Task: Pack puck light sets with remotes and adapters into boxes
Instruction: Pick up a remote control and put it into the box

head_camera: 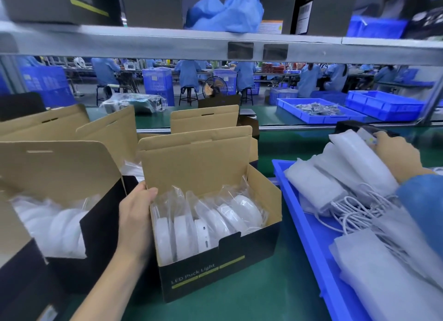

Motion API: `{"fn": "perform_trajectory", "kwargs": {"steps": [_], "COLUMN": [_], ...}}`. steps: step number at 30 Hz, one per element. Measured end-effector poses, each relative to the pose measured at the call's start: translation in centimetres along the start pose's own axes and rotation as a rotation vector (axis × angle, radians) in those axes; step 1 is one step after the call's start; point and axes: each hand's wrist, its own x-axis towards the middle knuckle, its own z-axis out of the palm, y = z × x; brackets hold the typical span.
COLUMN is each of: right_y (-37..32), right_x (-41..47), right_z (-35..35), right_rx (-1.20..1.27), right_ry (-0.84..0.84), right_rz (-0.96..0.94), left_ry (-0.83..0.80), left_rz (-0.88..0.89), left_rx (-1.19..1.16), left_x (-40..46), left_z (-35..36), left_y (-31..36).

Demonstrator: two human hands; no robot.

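Readable at 6 o'clock: "LED Puck Light" in pale letters on the black front of the open box (215,270). Labels up on the shelf at 12 o'clock too blurred to read.

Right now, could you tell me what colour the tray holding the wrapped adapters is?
Blue; the tray shows best in the head view.

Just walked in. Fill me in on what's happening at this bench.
A person is packing LED puck light sets. The left hand grips the left wall of an open box that already holds bagged white puck lights. The right hand reaches over the blue tray of foam-wrapped adapters with white cords and pinches a small remote-like item. Another open box with lights stands to the left.
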Motion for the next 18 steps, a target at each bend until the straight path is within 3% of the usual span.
{"fn": "perform_trajectory", "kwargs": {"steps": [5,7,9,13,15,18], "right_y": [-2.8,-4.1,-6.1,-11.7,-15.3,-20.0], "right_x": [0.3,0.0,-1.5,-9.2,-13.5,-17.6], "right_z": [-4.7,-7.5,-10.3,-13.7,-14.0,-12.2], "right_rx": [0.175,0.268,0.411,0.636,0.625,0.535], "right_ry": [0.301,0.348,0.266,-0.063,-0.169,-0.196], "right_rz": [-0.180,-0.282,-0.453,-0.797,-0.983,-1.242], "left_ry": [0.015,0.012,0.007,0.001,0.009,0.022], "left_rz": [-0.021,-0.029,-0.027,-0.007,-0.009,0.002], "left_rx": [-0.002,-0.005,0.013,0.023,-0.002,-0.037], "left_x": [-0.2,-0.1,-0.1,-0.2,-0.4,-0.4], "left_z": [0.0,0.0,0.0,0.1,0.1,0.2], "left_y": [0.0,0.0,-0.1,0.1,0.2,0.2]}}
